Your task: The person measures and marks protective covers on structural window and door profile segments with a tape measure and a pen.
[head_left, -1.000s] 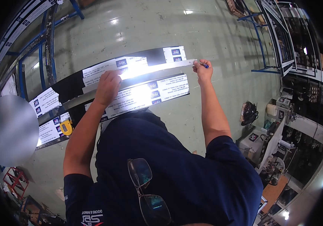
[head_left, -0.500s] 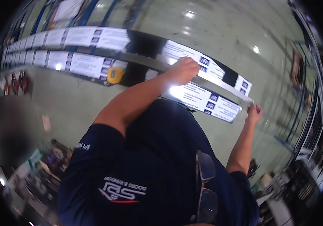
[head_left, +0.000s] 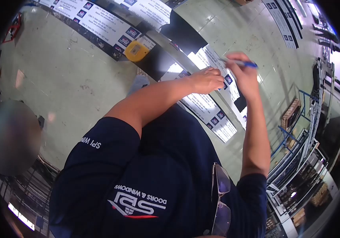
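Observation:
Two long black profiles (head_left: 158,59) wrapped in white printed labels lie side by side across the floor. My left hand (head_left: 207,80) rests on the nearer profile, fingers curled down on its labelled face. My right hand (head_left: 243,75) is just to its right, raised over the profiles and closed around a blue pen (head_left: 241,62) that points left. A yellow tape measure (head_left: 136,50) sits on the profiles a short way to the left of my hands.
Pale green concrete floor (head_left: 70,75) spreads to the left. Blue metal racks (head_left: 293,131) with stacked frames and more labelled profiles (head_left: 283,20) stand at the right. My glasses (head_left: 220,198) hang from my dark shirt.
The view has swung further round. My right hand left the profile's end and came in beside my left hand, pen still in it. The left hand stays on the profile.

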Demonstrator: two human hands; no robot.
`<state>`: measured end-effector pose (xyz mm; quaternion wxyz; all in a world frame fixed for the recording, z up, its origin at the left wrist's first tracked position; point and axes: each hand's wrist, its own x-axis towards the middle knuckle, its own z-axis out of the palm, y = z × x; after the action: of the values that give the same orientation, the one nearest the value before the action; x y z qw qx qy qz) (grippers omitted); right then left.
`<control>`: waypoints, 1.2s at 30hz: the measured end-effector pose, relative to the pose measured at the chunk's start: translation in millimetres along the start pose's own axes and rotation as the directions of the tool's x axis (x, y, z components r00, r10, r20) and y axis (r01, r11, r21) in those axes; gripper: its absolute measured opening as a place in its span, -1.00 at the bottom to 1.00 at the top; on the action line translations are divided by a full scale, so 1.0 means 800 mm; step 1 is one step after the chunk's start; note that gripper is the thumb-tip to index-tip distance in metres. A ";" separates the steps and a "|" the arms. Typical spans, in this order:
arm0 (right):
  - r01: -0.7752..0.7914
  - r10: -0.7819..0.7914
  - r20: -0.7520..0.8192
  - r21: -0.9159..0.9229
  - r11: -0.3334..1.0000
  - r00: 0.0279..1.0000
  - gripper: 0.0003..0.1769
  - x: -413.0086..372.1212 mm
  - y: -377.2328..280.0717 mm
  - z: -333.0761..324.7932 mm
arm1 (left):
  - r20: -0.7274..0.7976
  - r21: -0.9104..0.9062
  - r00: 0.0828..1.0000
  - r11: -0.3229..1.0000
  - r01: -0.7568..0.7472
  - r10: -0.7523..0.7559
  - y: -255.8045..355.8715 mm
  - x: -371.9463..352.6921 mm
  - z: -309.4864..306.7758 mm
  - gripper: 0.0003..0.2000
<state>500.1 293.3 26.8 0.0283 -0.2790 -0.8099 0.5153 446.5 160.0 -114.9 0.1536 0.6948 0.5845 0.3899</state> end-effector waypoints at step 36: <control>0.067 0.168 0.480 -0.435 0.898 0.861 -0.84 0.127 -0.025 0.111 | -0.176 0.053 0.981 0.996 -0.075 0.084 -0.003 -0.002 -0.003 -0.86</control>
<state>376.8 263.3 -22.2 -0.2626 -0.1546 -0.8753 0.3755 443.1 158.7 -116.0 0.0689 0.6834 0.5765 0.4426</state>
